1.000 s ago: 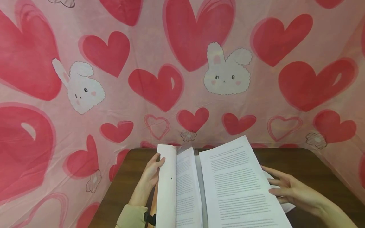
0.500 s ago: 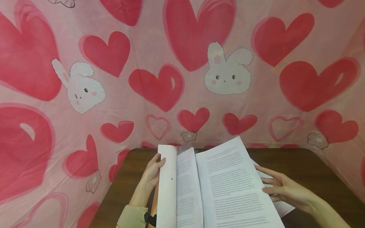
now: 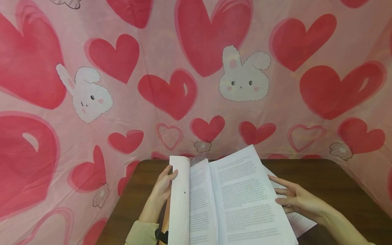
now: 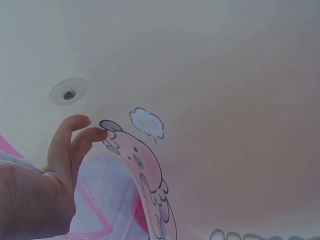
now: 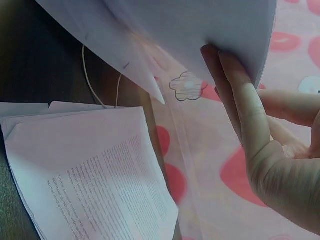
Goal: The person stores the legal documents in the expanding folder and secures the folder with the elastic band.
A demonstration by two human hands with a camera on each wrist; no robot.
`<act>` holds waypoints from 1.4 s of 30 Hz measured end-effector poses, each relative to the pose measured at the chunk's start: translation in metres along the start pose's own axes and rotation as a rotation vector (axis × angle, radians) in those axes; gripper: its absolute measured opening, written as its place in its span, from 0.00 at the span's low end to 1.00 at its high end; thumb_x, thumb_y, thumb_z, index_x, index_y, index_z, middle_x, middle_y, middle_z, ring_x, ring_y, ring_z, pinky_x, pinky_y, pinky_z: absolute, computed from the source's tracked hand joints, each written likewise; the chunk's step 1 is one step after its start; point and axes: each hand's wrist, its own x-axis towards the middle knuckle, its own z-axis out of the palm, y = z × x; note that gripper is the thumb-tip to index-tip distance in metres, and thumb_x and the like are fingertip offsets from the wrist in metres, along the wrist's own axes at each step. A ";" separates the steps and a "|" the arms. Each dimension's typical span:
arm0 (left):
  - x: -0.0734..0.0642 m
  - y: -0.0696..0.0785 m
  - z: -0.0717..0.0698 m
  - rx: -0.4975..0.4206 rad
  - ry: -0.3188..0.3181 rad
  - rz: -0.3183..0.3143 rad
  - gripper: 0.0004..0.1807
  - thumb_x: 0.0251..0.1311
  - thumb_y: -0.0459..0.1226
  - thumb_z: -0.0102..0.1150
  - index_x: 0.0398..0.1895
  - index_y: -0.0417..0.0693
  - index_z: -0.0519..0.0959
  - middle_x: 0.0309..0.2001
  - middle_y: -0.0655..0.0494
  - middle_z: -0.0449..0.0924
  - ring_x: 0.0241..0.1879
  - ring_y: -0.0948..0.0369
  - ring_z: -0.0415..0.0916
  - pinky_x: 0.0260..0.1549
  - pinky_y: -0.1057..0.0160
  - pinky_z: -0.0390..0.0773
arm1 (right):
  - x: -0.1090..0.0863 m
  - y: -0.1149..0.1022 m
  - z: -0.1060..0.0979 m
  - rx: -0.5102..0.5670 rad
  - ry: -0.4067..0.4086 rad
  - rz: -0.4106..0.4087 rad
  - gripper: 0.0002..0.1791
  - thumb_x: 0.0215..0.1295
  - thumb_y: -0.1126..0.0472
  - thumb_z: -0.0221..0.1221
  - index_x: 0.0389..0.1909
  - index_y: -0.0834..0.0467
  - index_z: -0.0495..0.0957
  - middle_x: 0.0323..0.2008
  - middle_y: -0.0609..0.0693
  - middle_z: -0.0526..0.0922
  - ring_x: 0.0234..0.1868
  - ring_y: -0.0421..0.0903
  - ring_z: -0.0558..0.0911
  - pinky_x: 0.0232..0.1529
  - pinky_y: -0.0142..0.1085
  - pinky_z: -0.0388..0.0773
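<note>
My left hand (image 3: 161, 187) grips the outer edge of a white document folder (image 3: 179, 204), thumb on the near side. In the left wrist view its cover (image 4: 235, 115) carries a cartoon bear, the word "Nice" and a round snap button (image 4: 69, 94). Printed pages (image 3: 200, 200) lie inside, against the folded-up cover. My right hand (image 3: 301, 200) pinches a stack of printed sheets (image 3: 245, 200) at its right edge, thumb in front and fingers behind. That stack stands tilted, its left edge overlapping the folder's pages in the head view.
More printed sheets (image 5: 85, 175) lie on the dark wooden table (image 3: 321, 177), partly behind my right hand. A thin pale cord (image 5: 86, 75) shows near them in the right wrist view. A pink curtain (image 3: 171, 44) with hearts and rabbits hangs behind the table.
My right hand has moved left with the stack of sheets, covering the grey gap beside the folder's pages. More of the sheets on the table shows at right. My left hand stays put.
</note>
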 end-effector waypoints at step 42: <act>0.002 -0.001 -0.001 -0.011 0.015 -0.006 0.44 0.85 0.32 0.49 0.90 0.36 0.34 0.64 0.52 0.75 0.49 0.73 0.83 0.50 0.72 0.86 | 0.028 0.020 0.013 0.069 0.030 -0.016 0.42 0.83 0.76 0.46 0.83 0.32 0.64 0.71 0.45 0.82 0.65 0.50 0.88 0.63 0.46 0.88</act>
